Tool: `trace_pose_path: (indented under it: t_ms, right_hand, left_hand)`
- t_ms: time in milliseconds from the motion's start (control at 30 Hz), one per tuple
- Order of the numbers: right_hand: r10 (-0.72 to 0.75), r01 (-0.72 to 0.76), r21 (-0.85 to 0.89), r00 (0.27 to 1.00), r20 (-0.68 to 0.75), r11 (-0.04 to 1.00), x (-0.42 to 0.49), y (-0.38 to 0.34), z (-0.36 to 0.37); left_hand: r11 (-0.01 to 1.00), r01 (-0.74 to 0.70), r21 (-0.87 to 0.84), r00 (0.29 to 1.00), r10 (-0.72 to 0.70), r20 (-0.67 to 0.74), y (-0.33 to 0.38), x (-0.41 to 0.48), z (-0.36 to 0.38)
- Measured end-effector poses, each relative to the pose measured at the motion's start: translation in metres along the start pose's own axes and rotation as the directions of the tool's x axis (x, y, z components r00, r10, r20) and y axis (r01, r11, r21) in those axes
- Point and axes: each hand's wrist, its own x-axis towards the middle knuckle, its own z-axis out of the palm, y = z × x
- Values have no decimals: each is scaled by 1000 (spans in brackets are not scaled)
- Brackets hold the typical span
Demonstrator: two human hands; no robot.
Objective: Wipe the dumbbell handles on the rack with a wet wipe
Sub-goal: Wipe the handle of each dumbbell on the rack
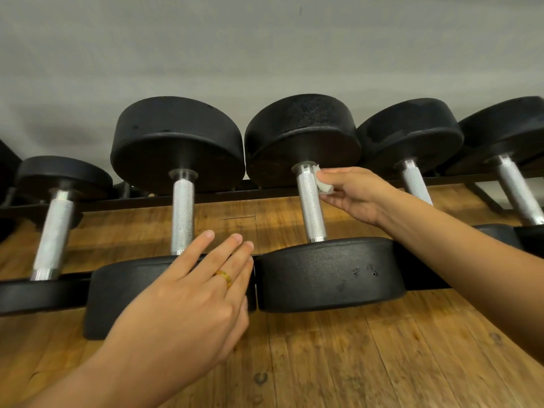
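Resting nearest, the left hand [188, 298] lies flat, fingers straight, on a black dumbbell head [117, 293]. Beyond it, the right hand [357, 195] pinches a crumpled wet wipe [325, 184] against the far end of the knurled handle [310, 204] just left of its fingertips.

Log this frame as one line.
right hand: pinches crumpled white wet wipe at knurled silver dumbbell handle | left hand: flat over black round dumbbell head
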Motion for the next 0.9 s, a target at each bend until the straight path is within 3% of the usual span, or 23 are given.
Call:
trace_pose_path:
  t_ms: [200, 367, 533, 733, 900]
  right_hand:
    - [-56, 59, -164, 998, 24, 985, -6, 12, -14]
    - [-177, 146, -249, 978, -108, 957, 7, 3, -2]
    - [-88, 84, -274, 996, -3, 958, -5, 10, -15]
    - [-141, 130, -282, 990, -21, 951, 3, 4, -8]
    - [-65, 90, -269, 993, 98, 959, -7, 14, -21]
  left_hand:
    - [1000, -11, 10, 1000, 11, 2, 0, -1, 2]
    - [1000, -18, 14, 1000, 18, -7, 0, 0, 3]
    - [1000, -5, 17, 1000, 5, -13, 0, 1, 1]
    - [1000, -4, -1, 1000, 4, -16, 1, 1, 1]
    - [1000, -10, 3, 1000, 10, -30, 1, 0, 3]
